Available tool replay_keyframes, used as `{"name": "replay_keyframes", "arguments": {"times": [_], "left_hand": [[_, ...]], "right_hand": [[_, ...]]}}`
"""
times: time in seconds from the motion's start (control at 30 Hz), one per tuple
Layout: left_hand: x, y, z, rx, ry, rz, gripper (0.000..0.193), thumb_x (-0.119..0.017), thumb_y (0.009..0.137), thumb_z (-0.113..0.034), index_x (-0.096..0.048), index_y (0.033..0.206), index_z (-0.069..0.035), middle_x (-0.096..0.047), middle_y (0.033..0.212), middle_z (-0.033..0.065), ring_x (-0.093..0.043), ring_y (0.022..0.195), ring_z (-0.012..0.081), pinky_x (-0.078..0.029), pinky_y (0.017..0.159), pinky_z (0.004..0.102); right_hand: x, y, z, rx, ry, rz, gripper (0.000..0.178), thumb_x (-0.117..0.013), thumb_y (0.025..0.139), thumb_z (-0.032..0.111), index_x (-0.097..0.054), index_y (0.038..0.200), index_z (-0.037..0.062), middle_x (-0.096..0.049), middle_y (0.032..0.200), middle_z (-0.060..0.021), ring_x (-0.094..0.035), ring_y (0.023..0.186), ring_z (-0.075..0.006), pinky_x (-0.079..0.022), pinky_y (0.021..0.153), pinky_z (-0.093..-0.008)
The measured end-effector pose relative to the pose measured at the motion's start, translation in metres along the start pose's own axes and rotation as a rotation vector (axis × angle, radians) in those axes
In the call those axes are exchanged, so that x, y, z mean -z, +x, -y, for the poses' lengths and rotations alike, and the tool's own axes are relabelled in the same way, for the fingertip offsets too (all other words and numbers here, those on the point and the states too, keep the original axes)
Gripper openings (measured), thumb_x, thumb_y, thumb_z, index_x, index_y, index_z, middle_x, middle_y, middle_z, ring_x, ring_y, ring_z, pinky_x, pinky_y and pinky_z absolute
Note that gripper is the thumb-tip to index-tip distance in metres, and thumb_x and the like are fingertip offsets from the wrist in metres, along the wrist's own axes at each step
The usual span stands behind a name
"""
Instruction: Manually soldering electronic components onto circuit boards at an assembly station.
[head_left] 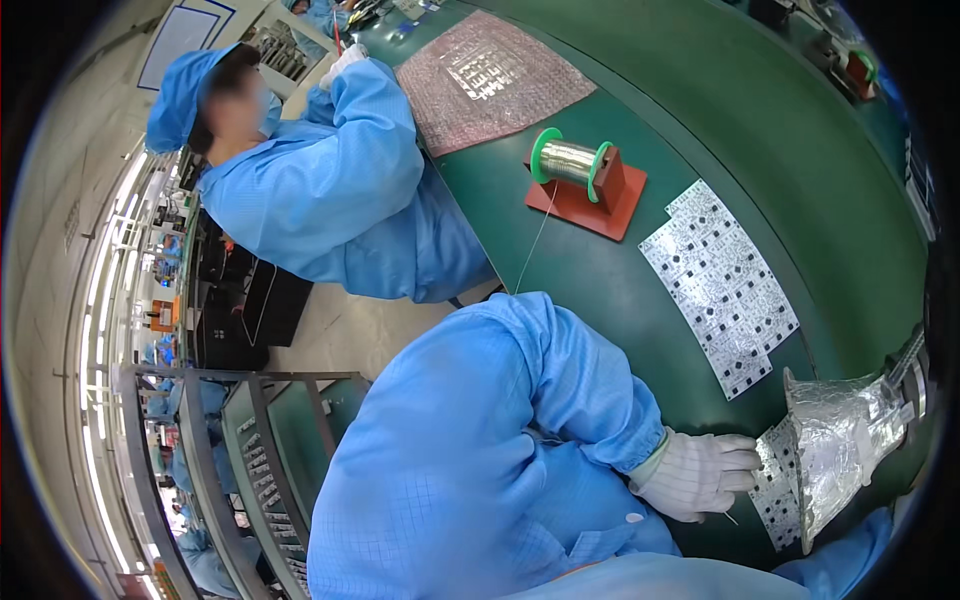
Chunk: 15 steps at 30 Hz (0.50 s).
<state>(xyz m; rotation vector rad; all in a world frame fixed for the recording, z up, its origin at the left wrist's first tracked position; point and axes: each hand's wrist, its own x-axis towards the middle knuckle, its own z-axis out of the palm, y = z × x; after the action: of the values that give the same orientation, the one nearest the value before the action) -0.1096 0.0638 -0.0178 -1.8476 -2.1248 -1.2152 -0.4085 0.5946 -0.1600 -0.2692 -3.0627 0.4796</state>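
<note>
Workroom, long and bright, with a dark green bench point(620, 290) curving across it. At the upper left, a co-worker point(320, 210) in blue coat and cap; lower left, a metal rack point(240, 376) with small parts on its shelves. Pink bubble wrap point(470, 110) lies on the bench near the co-worker. Right side: a foil-covered hood point(840, 440) standing over a circuit board point(775, 490), only its near strip showing. Larger board panel point(720, 290) flat on the bench, just beyond. Green-ended spool point(570, 162) on a red stand point(625, 205) pays out thin wire point(538, 240), lost behind the shoulder. Left hand point(700, 475), gloved, fingers reaching to the hooded board's edge; a short silver tip point(731, 518) pokes out below them — whether pinched, cannot tell. Right hand hidden, its grip unknown. Risks, as judged: a nudge from those fingertips could skew the board under the hood; the sleeve could snag the wire and tug the spool — slack near the shoulder invites it.
</note>
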Motion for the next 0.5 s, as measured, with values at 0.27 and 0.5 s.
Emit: {"name": "replay_keyframes", "arguments": {"times": [0.27,0.5], "left_hand": [[0.000,-0.001,-0.001,-0.007,0.010,-0.009,0.034,-0.071,0.069,-0.032,-0.064,0.082,-0.002,-0.052,0.119,0.0242,-0.043,0.125,0.0436,-0.025,0.111,0.0607],[0.006,0.003,-0.004,-0.072,0.021,-0.019,0.036,-0.072,0.067,-0.033,-0.064,0.082,-0.002,-0.051,0.120,0.0230,-0.043,0.125,0.0431,-0.028,0.109,0.0606]], "right_hand": [[0.056,-0.014,-0.014,-0.028,0.199,-0.236,0.066,-0.053,0.091,0.048,-0.032,0.142,0.0128,-0.036,0.127,-0.0163,-0.040,0.115,-0.0270,-0.037,0.089,-0.0499],[0.143,-0.074,-0.068,-0.131,0.335,-0.483,0.052,-0.048,0.095,0.042,-0.043,0.134,0.0079,-0.050,0.110,-0.0175,-0.050,0.099,-0.0230,-0.045,0.077,-0.0425]]}}
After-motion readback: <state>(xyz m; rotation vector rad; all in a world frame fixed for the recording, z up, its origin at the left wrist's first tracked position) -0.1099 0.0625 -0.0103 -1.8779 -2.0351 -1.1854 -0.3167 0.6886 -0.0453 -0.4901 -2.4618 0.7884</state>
